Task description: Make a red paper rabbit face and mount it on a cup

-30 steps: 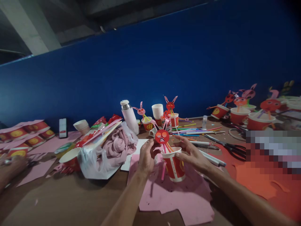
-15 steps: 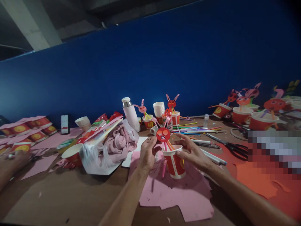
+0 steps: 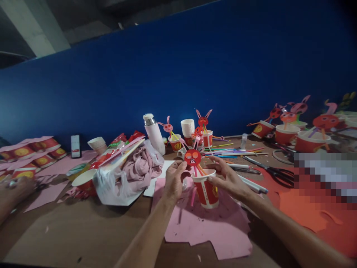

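Observation:
A red paper cup [image 3: 205,193] with a white rim stands on a pink paper sheet [image 3: 212,232] in front of me. Orange and pink sticks rise from it to a round red rabbit face [image 3: 192,158] with pink ears, and another pink stick [image 3: 193,196] hangs outside. At the left edge of the face, the fingertips of my left hand [image 3: 174,180] are closed on it. My right hand [image 3: 227,179] holds the cup's rim on the right, thumb at the near side and fingers behind.
On the left lie a plastic bag [image 3: 111,186] with pink cloth and another person's hand [image 3: 18,195]. A white thermos [image 3: 154,134] and stacked cups [image 3: 187,128] stand behind. Scissors [image 3: 276,174], markers [image 3: 252,184] and red paper [image 3: 299,210] are to the right, beyond them rabbit cups [image 3: 287,134].
The view has shifted very slightly. Both hands keep nearly the same hold on the rabbit face and the cup.

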Available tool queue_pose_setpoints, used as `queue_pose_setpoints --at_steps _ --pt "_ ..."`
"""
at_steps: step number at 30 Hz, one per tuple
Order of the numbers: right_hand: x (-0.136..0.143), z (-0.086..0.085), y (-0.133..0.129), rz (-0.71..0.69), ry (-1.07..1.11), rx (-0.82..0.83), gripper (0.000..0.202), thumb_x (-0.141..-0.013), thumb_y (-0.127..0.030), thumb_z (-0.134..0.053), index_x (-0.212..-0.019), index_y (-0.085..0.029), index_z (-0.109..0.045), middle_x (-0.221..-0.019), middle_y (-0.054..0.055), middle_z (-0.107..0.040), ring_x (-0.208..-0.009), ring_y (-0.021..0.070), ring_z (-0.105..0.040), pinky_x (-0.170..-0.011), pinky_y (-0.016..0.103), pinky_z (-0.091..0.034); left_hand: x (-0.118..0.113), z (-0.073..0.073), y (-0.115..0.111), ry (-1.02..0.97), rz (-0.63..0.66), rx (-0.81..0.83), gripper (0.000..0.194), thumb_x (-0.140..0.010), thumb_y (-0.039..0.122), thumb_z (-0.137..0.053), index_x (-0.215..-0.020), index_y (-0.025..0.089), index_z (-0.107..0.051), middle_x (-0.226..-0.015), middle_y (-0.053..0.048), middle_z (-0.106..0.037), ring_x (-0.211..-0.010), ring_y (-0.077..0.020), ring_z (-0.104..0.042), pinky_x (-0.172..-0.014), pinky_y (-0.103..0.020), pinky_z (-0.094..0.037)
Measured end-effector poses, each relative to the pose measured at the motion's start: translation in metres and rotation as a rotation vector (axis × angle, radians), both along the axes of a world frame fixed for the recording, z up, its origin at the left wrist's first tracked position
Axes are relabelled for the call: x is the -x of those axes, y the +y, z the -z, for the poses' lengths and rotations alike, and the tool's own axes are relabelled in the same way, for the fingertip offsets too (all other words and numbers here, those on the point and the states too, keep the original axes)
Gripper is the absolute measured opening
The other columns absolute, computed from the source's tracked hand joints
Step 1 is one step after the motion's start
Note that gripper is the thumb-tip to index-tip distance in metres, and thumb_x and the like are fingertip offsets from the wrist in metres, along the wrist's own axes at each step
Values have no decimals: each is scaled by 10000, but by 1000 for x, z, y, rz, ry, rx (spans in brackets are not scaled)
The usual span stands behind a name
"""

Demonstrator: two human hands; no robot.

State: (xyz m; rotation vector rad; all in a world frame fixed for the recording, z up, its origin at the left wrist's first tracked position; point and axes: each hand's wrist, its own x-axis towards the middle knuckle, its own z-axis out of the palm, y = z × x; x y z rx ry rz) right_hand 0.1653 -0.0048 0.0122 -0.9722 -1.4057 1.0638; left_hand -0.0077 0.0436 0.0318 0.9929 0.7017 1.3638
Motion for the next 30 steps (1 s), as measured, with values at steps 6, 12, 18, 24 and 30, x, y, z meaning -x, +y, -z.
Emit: queue_pose_setpoints --at_steps 6,12,18,24,30 --pt "2 1 0 10 -13 -29 709 -719 -431 -685 -1295 -236 -321 -1146 113 -564 -1071 252 -570 -911 433 -451 -2 2 1 60 -54 -34 262 -560 324 -759 -598 143 -573 -556 21 -594 -513 -78 -521 -507 -179 -409" --pt "2 -1 0 15 7 -8 717 -721 -447 -682 -1302 -236 -317 -1203 125 -547 -1066 252 -577 -915 440 -453 0 4 0 79 -61 -57 230 -632 353 -707 -658 148 -606 -603 13 -605 -548 -90 -535 -516 -181 -412" --pt "2 -4 -3 23 4 -3 747 -721 -454 -682 -1320 -224 -299 -1196 134 -564 -1049 255 -594 -912 443 -455 1 2 -3 105 3 -77 233 -652 375 -666 -669 145 -631 -610 -5 -613 -554 -108 -536 -503 -192 -405" --pt "5 -5 -2 55 -2 -15 740 -709 -443 -685 -1308 -217 -313 -1194 132 -565 -1058 246 -590 -912 420 -448 0 4 -3 190 110 -44 253 -637 321 -712 -800 134 -663 -676 -27 -659 -535 -104 -531 -508 -193 -403" --pt "3 -5 1 134 -63 -17 726 -701 -487 -673 -1270 -209 -319 -1208 162 -538 -1133 272 -533 -924 448 -430 -1 1 -13 217 256 -4 319 -692 324 -704 -962 175 -622 -862 -61 -683 -735 -163 -634 -612 -222 -469"
